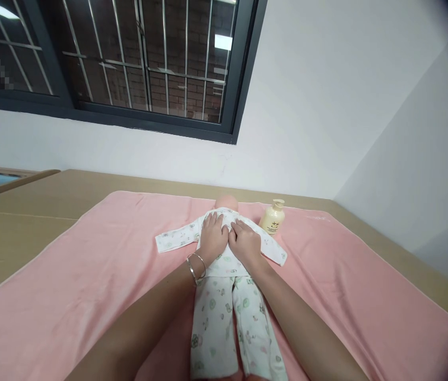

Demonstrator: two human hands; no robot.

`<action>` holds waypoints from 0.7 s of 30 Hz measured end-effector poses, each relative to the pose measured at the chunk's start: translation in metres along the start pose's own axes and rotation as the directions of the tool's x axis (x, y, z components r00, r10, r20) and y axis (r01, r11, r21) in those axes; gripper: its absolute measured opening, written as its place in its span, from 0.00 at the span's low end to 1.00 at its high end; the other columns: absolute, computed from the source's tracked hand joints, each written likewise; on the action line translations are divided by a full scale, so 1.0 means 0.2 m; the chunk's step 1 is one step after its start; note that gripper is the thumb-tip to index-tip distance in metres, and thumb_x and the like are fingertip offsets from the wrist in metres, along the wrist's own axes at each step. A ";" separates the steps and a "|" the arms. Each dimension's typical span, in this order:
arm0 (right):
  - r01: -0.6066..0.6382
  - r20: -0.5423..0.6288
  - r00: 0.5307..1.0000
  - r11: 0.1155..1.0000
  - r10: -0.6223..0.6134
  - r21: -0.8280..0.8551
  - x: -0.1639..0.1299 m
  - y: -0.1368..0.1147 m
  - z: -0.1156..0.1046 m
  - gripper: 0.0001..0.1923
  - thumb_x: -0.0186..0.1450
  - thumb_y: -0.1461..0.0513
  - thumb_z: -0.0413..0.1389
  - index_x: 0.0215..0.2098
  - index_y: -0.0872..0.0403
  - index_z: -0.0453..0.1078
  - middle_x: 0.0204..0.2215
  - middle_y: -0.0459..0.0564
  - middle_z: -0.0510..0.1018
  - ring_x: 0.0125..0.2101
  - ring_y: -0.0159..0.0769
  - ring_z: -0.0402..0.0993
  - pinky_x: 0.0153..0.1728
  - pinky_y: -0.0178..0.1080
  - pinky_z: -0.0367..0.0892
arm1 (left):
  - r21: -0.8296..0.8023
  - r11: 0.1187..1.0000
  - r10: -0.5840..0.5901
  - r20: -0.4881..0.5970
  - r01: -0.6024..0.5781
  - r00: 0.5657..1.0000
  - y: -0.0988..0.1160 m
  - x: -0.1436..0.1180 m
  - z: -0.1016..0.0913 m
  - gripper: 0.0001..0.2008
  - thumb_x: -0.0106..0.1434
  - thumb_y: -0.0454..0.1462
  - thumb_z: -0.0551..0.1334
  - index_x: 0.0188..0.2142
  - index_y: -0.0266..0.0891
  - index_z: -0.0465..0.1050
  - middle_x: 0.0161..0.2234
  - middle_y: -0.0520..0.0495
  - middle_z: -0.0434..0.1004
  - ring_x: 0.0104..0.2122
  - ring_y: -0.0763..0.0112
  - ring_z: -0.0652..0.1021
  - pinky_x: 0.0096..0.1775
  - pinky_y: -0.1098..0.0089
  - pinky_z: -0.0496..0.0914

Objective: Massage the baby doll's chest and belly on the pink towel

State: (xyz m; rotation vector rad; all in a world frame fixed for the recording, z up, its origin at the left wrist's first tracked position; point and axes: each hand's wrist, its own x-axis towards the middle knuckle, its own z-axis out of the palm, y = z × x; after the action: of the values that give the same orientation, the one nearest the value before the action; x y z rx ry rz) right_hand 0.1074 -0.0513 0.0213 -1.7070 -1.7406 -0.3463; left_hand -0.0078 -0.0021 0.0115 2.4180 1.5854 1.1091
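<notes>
A baby doll (pixel 227 202) lies on its back, its head at the far end, dressed in a white printed long-sleeved top (pixel 180 237) and matching trousers (pixel 213 323). Both sleeves spread out to the sides. My left hand (pixel 213 236) rests on the chest of the top with its fingers stretched out. Beside it, my right hand (pixel 245 241) lies on the other half of the chest, its fingers laid on the cloth and slightly bent. The two thumbs are close together at the middle. Under my hands, the front of the top is partly hidden.
A pink blanket (pixel 100 270) with some creases covers much of the wooden tabletop (pixel 21 227). Near the doll's right-hand sleeve stands a cream pump bottle (pixel 273 218). Behind are a white wall (pixel 295 106) and a dark-framed barred window (pixel 148 119).
</notes>
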 end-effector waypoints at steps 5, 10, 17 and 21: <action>0.003 0.030 1.000 0.998 -0.005 0.065 0.00 0.00 0.00 0.19 0.67 0.64 0.48 0.53 0.55 0.73 0.57 0.54 0.72 0.59 0.43 0.65 0.58 0.44 0.63 | 0.003 1.000 0.019 -0.012 -0.019 1.000 0.00 0.00 -0.01 0.21 0.68 0.36 0.50 0.57 0.35 0.69 0.61 0.37 0.66 0.62 0.54 0.64 0.63 0.51 0.58; -0.008 0.066 0.998 0.991 -0.001 0.132 0.01 0.00 -0.01 0.21 0.67 0.64 0.47 0.54 0.57 0.73 0.57 0.55 0.71 0.61 0.44 0.63 0.61 0.45 0.60 | 0.023 1.000 -0.001 -0.058 0.002 0.998 0.02 -0.02 -0.02 0.19 0.67 0.35 0.52 0.54 0.37 0.72 0.58 0.39 0.70 0.61 0.57 0.67 0.61 0.57 0.63; -0.026 0.155 0.988 0.974 -0.010 0.223 0.04 0.04 -0.01 0.24 0.68 0.64 0.45 0.60 0.58 0.67 0.62 0.55 0.64 0.64 0.45 0.56 0.64 0.47 0.55 | 0.089 0.996 -0.020 -0.070 0.027 0.997 0.06 -0.04 -0.06 0.18 0.68 0.36 0.51 0.53 0.41 0.72 0.56 0.42 0.72 0.57 0.59 0.71 0.56 0.59 0.68; -0.029 0.186 0.982 0.970 -0.017 0.242 0.05 0.05 0.01 0.25 0.68 0.63 0.44 0.62 0.59 0.64 0.64 0.56 0.61 0.65 0.45 0.52 0.65 0.48 0.51 | 0.115 0.993 -0.025 -0.084 0.035 0.996 0.09 -0.04 -0.09 0.17 0.67 0.36 0.51 0.52 0.41 0.73 0.54 0.44 0.74 0.54 0.60 0.73 0.51 0.61 0.71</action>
State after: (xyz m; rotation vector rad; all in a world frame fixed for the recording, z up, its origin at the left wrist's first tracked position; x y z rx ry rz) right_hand 0.1177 -0.0409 0.0237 -1.6065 -1.8257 0.0340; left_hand -0.0069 -0.0235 0.0270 2.4403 1.7524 1.1572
